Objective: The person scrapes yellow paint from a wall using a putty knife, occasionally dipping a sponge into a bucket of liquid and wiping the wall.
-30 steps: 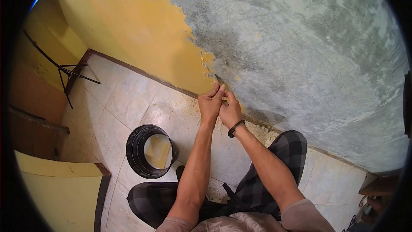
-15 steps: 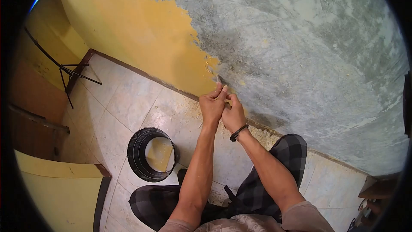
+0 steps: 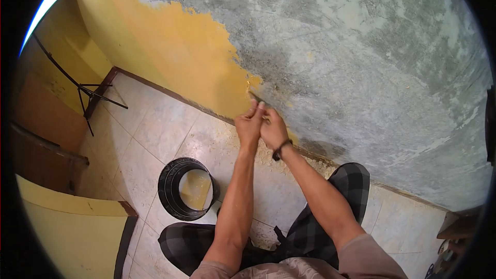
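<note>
My left hand (image 3: 249,125) and my right hand (image 3: 273,130) are close together, both closed round a small dark scraper (image 3: 253,95). Its blade lies against the wall at the ragged lower edge of the yellow paint (image 3: 191,57); the fingers cover the rest of it. Right of that edge the wall shows bare grey plaster (image 3: 336,51). A dark band sits on my right wrist. Flakes of paint (image 3: 268,157) are scattered on the floor below my hands.
A black bucket (image 3: 164,188) with a yellow piece in pale liquid stands left of my left forearm. A black metal stand (image 3: 85,89) is at the far left. A low yellow wall (image 3: 77,227) is at the lower left.
Both hands have shifted slightly left along the paint edge with the tool. The view has also moved a little, so the bucket and stand appear slightly lower and further right.
</note>
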Action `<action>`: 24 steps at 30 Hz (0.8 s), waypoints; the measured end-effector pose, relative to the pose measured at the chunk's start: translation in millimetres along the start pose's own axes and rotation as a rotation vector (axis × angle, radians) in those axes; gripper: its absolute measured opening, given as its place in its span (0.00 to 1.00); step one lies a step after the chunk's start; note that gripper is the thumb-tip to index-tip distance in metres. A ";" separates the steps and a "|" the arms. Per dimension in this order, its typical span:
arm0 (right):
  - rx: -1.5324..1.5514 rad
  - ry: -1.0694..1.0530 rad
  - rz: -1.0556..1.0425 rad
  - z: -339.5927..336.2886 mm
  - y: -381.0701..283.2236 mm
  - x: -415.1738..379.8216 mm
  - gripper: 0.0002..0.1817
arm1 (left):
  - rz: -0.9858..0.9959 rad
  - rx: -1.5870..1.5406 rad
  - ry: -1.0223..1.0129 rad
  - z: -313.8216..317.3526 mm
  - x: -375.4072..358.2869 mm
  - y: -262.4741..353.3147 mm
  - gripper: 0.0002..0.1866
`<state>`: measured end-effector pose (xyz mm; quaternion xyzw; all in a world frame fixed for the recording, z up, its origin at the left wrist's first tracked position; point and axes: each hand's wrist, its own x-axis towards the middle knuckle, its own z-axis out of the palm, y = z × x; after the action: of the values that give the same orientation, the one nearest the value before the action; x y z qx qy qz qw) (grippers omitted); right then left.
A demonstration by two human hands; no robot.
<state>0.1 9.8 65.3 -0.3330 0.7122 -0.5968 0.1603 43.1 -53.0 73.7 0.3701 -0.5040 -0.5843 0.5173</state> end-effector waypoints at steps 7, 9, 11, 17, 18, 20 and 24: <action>-0.112 -0.071 0.194 0.2 -33.4 -12.3 0.15 | -0.161 -0.088 -0.154 -13.2 -3.9 0.7 0.16; -0.105 -0.053 0.258 -19.8 -37.8 -15.5 0.13 | -0.155 -0.020 -0.154 0.5 -15.9 9.6 0.15; -0.090 -0.070 0.322 -23.8 -28.9 -11.3 0.13 | -0.216 0.015 -0.158 8.2 -21.8 15.6 0.14; -0.096 -0.125 0.139 8.0 -22.5 11.5 0.13 | -0.150 -0.017 -0.067 -10.0 11.9 10.6 0.17; -0.094 -0.129 0.146 7.1 -27.3 4.6 0.13 | -0.155 -0.012 -0.064 -12.0 6.8 11.0 0.17; -0.138 -0.080 0.257 2.1 -47.3 -4.5 0.13 | -0.252 -0.086 -0.139 -13.3 2.9 11.6 0.17; -0.019 -0.052 0.269 -21.5 -48.9 -16.9 0.11 | -0.153 -0.028 -0.195 -4.0 -13.7 5.2 0.16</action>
<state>12.8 33.7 114.3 -0.2513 0.7517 -0.5544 0.2539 50.8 -40.2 76.6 0.3417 -0.5142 -0.6623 0.4245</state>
